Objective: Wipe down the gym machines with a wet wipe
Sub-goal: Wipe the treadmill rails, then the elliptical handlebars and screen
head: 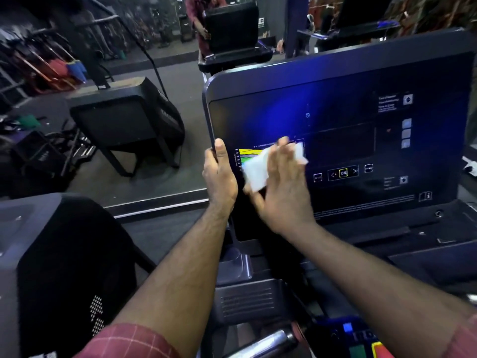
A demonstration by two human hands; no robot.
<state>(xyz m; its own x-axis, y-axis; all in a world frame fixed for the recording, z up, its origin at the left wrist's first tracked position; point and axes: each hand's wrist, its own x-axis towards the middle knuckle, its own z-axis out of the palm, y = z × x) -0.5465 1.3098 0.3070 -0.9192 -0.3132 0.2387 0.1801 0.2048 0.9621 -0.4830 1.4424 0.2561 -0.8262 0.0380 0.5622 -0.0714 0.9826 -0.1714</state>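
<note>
A gym machine's dark console screen fills the right half of the view, tilted toward me and lit with icons and a yellow graph. My left hand grips the console's left edge, thumb on the front bezel. My right hand lies flat against the lower left part of the screen and presses a white wet wipe onto it. The wipe shows left of the palm and past the blurred fingertips.
A mirror behind the console reflects the gym, a person and the console's back. Another machine's black housing stands at the lower left. The console's tray and coloured buttons lie below the screen.
</note>
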